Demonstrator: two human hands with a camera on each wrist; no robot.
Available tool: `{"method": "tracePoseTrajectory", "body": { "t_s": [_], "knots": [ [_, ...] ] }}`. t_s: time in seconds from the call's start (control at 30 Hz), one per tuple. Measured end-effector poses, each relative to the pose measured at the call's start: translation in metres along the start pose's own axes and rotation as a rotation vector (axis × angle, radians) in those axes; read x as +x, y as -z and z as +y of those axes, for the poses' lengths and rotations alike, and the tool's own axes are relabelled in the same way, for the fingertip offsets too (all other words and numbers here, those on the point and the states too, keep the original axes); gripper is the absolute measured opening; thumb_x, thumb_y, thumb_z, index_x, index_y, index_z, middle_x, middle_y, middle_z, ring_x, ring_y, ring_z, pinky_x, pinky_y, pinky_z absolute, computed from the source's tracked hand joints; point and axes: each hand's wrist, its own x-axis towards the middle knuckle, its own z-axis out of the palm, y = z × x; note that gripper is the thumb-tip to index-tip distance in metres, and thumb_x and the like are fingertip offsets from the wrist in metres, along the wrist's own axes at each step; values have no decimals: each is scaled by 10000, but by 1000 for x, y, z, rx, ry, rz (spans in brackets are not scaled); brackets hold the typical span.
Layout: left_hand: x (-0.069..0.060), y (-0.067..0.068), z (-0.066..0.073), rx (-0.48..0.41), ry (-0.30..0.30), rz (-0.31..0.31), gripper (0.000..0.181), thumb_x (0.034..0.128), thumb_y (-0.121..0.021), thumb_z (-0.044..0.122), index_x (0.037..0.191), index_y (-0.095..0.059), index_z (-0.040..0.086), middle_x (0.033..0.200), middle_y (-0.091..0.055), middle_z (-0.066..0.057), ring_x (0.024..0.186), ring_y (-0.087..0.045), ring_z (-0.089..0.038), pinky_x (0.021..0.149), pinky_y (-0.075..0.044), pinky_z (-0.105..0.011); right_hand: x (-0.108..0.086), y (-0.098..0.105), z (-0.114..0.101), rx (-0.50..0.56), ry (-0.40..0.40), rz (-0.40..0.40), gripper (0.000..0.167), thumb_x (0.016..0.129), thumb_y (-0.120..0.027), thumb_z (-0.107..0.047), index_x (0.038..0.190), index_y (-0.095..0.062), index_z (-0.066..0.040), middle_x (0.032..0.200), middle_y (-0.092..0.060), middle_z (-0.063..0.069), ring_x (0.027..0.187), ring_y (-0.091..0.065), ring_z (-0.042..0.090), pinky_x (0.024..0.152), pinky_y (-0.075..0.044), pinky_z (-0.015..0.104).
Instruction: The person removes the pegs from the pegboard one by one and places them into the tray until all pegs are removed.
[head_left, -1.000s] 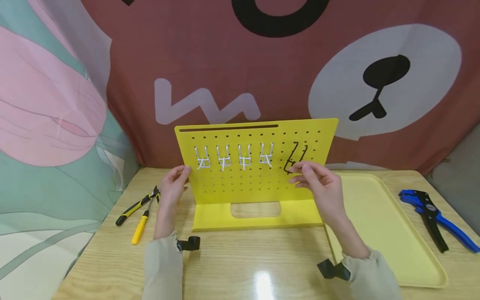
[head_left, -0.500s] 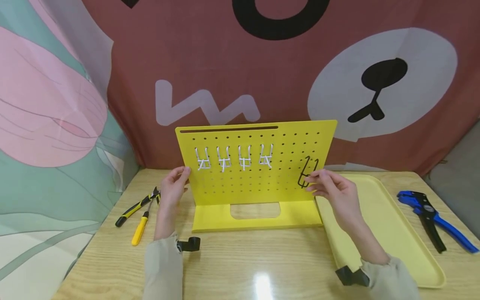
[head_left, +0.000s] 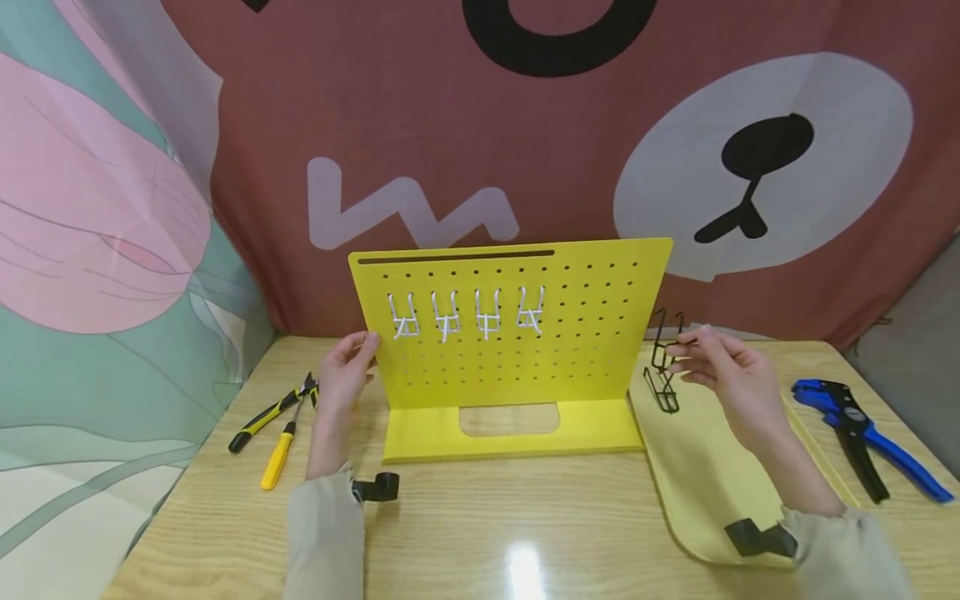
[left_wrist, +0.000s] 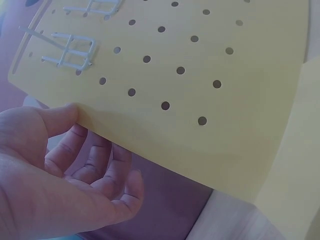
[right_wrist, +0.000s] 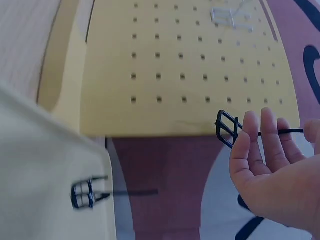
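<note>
In my head view, my right hand has carried the black hook from before the yellow pegboard to above the tray, leaving, I judge, only four white hooks mounted. By my left wrist, my left hand pinches the board's edge. By my right, that hand pinches the black hook.

The head view is bright, with one white glare on the worktop and a soft shadow on the tray. Both wrist views are hazy and the board looks pale; in the right one, the tray is blurred.
</note>
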Motion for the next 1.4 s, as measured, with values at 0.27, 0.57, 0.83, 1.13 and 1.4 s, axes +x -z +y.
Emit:
{"method": "tracePoseTrajectory", "body": {
  "t_s": [0.27, 0.57, 0.83, 1.13, 1.4],
  "knots": [
    [-1, 1, 0, -2, 2, -1, 446, 968, -553, 389, 1262, -560, 54, 1189, -552, -71, 1036, -532, -199, 931, -394, -415, 12, 29, 0, -48, -45, 14, 239, 1001, -508, -280, 1030, -669, -106, 909, -726, -33, 751, -684, 90, 669, -529, 190],
    [-1, 6, -1, 0, -3, 16, 440, 963, -561, 390, 1249, -563, 55, 1156, -560, -42, 1003, -537, -175, 923, -397, -411, 19, 57, 17, -62, -141, 141, 265, 958, -558, -369, 976, -674, -131, 831, -720, -77, 698, -680, 69, 630, -524, 179],
    [0, 5, -1, -1, -17, -12, 455, 968, -555, 384, 1267, -556, 40, 1164, -558, -54, 1030, -539, -201, 926, -394, -413, 16, 80, 46, -87, -242, 153, 230, 970, -541, -357, 899, -684, -192, 787, -706, -83, 685, -680, 65, 606, -528, 192],
    [1, 2, 0, -5, -10, -12, 449, 966, -558, 386, 1268, -561, 53, 1154, -564, -45, 1014, -544, -184, 926, -398, -409, 9, 86, 63, -221, -320, 71, 279, 990, -489, -395, 906, -664, -196, 803, -707, -107, 727, -676, 56, 624, -534, 219],
    [1, 1, -2, 4, -24, -12, 444, 973, -552, 369, 1271, -561, 40, 1151, -567, -59, 1006, -552, -187, 916, -406, -411, 6, 85, 71, -317, -365, 67, 345, 983, -478, -441, 940, -662, -152, 772, -698, -122, 708, -681, 66, 631, -538, 228]
  ]
}}
